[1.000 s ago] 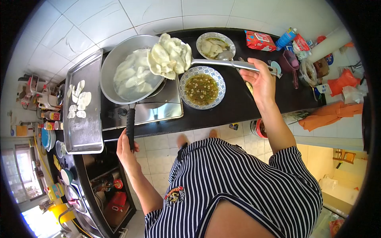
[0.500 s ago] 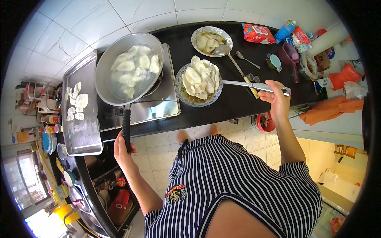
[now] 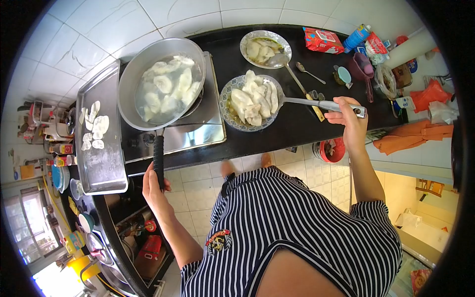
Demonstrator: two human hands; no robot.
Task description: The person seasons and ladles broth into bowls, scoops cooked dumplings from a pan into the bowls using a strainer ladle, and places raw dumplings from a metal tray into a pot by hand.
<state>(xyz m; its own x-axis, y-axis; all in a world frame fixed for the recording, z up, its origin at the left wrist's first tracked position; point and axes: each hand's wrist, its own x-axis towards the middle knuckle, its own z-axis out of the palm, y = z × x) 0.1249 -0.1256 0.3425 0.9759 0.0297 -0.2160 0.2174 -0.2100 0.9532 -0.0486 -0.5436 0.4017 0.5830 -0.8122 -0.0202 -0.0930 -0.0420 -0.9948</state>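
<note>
My left hand (image 3: 156, 185) is wrapped round the black handle of the large pot (image 3: 129, 101), where pale dumplings (image 3: 170, 89) lie in cloudy water on the stove. The long metal skimmer (image 3: 316, 103) has its handle end in my right hand (image 3: 350, 116). Its head is hidden under a heap of dumplings (image 3: 253, 98) over the patterned bowl (image 3: 232, 120) of broth. Whether the heap rests in the skimmer or in the broth is hard to tell. Behind stands a second bowl (image 3: 246, 42) with dumplings in broth and a ladle (image 3: 297, 79) leaning in it.
A metal tray (image 3: 104, 171) with several flat dumplings lies left of the pot. A small spoon (image 3: 310, 73) and a yellow-handled tool (image 3: 316, 113) lie on the black counter (image 3: 287, 128). Farther right are a red packet (image 3: 322, 40), a blue can (image 3: 357, 38) and a purple dipper (image 3: 361, 67).
The loaded skimmer has moved right from above the pot's edge to the patterned bowl and sits lower, its dumplings more spread. My right hand has shifted right; my left stays on the pot handle.
</note>
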